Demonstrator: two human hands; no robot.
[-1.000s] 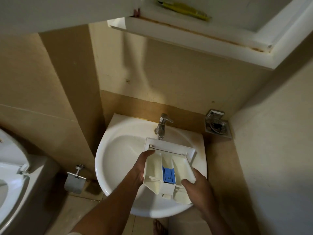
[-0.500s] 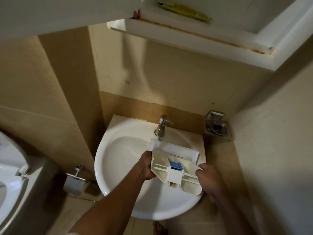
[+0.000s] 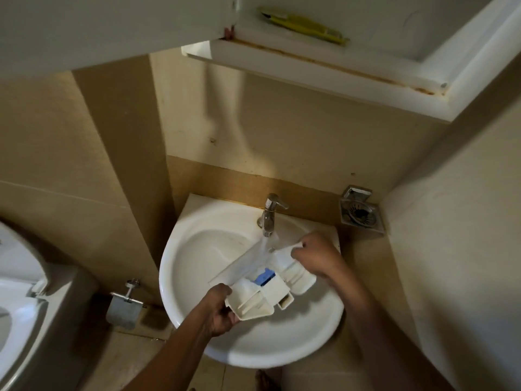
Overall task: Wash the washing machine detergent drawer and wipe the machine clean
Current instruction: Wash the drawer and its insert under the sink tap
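Once you turned the detergent drawer (image 3: 262, 292) under the tap (image 3: 269, 214), water struck it; left hand (image 3: 221, 311) and right hand (image 3: 315, 259) gripped its ends, so rinsing had begun.

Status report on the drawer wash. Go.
Both hands on detergent drawer: left hand near end, right hand far end. Drawer tilted over sink, tap running onto it. Nothing in the way.

A white toilet with raised lid (image 3: 17, 280) stands at the left edge. Near it, on the beige tiled wall (image 3: 84, 170), hangs a chrome toilet paper holder (image 3: 125, 304). A square chrome soap dish with round grate (image 3: 361, 213) is fixed in the right corner. Above, an open white cabinet (image 3: 332, 66) holds a long yellow object (image 3: 306, 25) on its shelf.
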